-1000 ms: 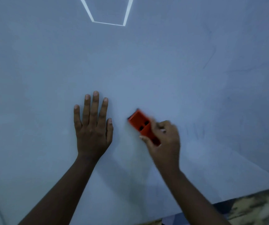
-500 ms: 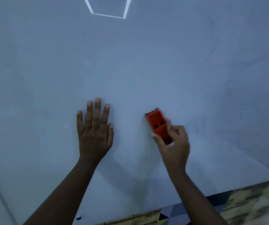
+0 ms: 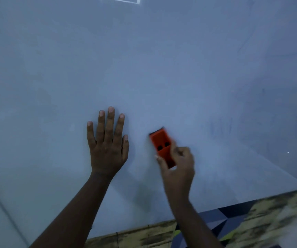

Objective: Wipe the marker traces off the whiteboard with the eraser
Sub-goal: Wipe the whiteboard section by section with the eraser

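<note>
One orange eraser (image 3: 162, 147) gripped in right hand (image 3: 178, 169), near whiteboard's (image 3: 144, 59) lower edge; left hand (image 3: 108, 145) flat, fingers spread; faint blue marker traces (image 3: 221, 127) alongside.

Two bare forearms reach in from the bottom edge, with no sleeve, watch, ring or bracelet on either. The left hand (image 3: 108, 149) has long, slender fingers with short, pale nails that show clearly on all five tips. The right hand (image 3: 178, 163) is blurred, so its nails and knuckles are hard to make out. Both wrists are narrow, and the forearms widen toward the lower edge of the view.
</note>
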The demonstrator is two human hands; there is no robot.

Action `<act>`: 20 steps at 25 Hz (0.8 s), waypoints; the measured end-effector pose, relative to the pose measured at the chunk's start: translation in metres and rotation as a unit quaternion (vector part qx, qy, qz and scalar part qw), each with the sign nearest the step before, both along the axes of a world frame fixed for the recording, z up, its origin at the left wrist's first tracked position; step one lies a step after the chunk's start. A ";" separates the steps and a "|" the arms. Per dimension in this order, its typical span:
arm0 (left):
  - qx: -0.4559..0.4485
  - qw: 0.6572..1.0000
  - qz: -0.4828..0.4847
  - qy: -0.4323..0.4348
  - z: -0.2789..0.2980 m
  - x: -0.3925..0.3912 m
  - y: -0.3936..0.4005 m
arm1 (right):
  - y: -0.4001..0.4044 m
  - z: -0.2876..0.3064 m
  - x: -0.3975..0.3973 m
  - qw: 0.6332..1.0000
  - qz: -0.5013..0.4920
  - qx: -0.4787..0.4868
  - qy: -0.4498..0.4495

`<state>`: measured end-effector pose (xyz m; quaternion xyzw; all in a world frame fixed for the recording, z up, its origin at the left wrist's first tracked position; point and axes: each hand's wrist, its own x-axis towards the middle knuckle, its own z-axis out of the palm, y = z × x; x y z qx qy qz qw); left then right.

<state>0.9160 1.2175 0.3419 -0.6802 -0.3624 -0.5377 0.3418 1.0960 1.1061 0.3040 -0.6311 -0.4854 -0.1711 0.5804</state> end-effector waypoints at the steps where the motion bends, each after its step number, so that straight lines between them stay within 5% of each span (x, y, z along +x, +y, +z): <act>1: 0.000 1.000 0.000 0.002 -0.002 0.000 0.000 | -0.001 -0.021 -0.014 0.997 -0.002 -0.031 -0.065; 6: 0.001 1.000 -0.004 0.012 -0.016 -0.002 0.001 | -0.008 -0.076 -0.022 0.975 0.006 -0.066 -0.214; 10: -0.004 1.000 -0.004 0.017 -0.026 -0.002 -0.003 | -0.012 -0.047 0.004 1.000 0.021 -0.015 0.017; 13: -0.008 1.000 -0.009 0.020 -0.034 -0.002 -0.002 | -0.017 -0.017 0.043 0.971 0.028 0.065 0.227; 20: -0.009 1.000 0.006 0.024 -0.050 0.000 0.000 | -0.018 -0.036 0.058 0.927 0.000 0.091 0.364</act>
